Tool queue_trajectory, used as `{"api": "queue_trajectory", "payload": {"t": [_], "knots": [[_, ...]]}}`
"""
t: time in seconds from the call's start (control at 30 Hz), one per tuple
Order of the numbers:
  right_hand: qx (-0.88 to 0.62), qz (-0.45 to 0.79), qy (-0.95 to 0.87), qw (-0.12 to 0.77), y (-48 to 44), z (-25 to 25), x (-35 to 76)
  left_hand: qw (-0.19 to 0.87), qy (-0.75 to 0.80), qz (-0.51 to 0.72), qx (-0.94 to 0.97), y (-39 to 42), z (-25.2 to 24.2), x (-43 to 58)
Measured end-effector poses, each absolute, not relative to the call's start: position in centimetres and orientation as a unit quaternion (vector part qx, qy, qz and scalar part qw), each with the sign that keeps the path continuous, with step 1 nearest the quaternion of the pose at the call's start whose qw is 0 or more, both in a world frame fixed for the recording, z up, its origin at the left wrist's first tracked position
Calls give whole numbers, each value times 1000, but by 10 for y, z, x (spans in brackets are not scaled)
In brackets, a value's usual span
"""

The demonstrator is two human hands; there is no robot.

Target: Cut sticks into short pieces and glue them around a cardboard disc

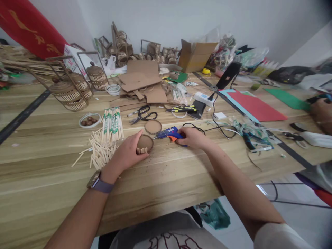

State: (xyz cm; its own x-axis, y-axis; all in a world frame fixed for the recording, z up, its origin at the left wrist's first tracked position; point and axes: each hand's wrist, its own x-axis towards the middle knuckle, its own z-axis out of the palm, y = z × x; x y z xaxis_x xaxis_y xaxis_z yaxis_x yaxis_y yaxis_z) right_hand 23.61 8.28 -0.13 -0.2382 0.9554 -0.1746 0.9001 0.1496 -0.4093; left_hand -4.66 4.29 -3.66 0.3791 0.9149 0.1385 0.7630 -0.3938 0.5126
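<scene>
My left hand (pixel 129 154) is closed around the left side of a round cardboard base (pixel 144 142), thumb along its near edge. Several short wooden stick pieces (pixel 142 150) stand in a row on that near edge. My right hand (pixel 193 138) grips a blue glue gun (pixel 168 132) with an orange trigger; its nozzle points left, close to the base's rim. Just beyond the base lies a second cardboard disc (pixel 153 127) with a dark, ridged rim. Loose cut sticks (pixel 100 152) are heaped left of my left hand, below bundled wrapped chopsticks (pixel 112 122).
Black-handled scissors (pixel 142 114), a dish of brown balls (pixel 89 120) and yellow utility knives (pixel 183 109) lie beyond my hands. Finished-looking stick lanterns (pixel 68 93) stand at left, cardboard sheets (pixel 142 79) behind. A black cord (pixel 215 117) crosses the right side; another person's hand (pixel 321 110) is far right.
</scene>
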Motion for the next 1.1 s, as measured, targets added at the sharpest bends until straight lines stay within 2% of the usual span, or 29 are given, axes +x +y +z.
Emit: {"api": "queue_trajectory", "payload": {"t": [0.17, 0.33, 0.43, 0.57, 0.73, 0.97, 1.1], "knots": [[-560, 348, -740, 132, 81, 5, 247, 174, 513, 208, 814, 43, -39, -47], [-451, 607, -587, 289, 76, 3, 240, 160, 507, 217, 819, 43, -40, -46], [-419, 688, -512, 300, 75, -3, 232, 163, 508, 223, 816, 43, -39, -45], [-440, 677, -525, 270, 78, -5, 229, 172, 510, 236, 809, 44, -40, -46], [-476, 575, -641, 178, 77, -2, 229, 209, 513, 252, 793, 44, -42, -48], [-426, 543, -710, 139, 70, -12, 228, 245, 520, 260, 776, 44, -44, -50], [-432, 501, -735, 151, 64, -16, 228, 246, 514, 265, 778, 46, -45, -50]]}}
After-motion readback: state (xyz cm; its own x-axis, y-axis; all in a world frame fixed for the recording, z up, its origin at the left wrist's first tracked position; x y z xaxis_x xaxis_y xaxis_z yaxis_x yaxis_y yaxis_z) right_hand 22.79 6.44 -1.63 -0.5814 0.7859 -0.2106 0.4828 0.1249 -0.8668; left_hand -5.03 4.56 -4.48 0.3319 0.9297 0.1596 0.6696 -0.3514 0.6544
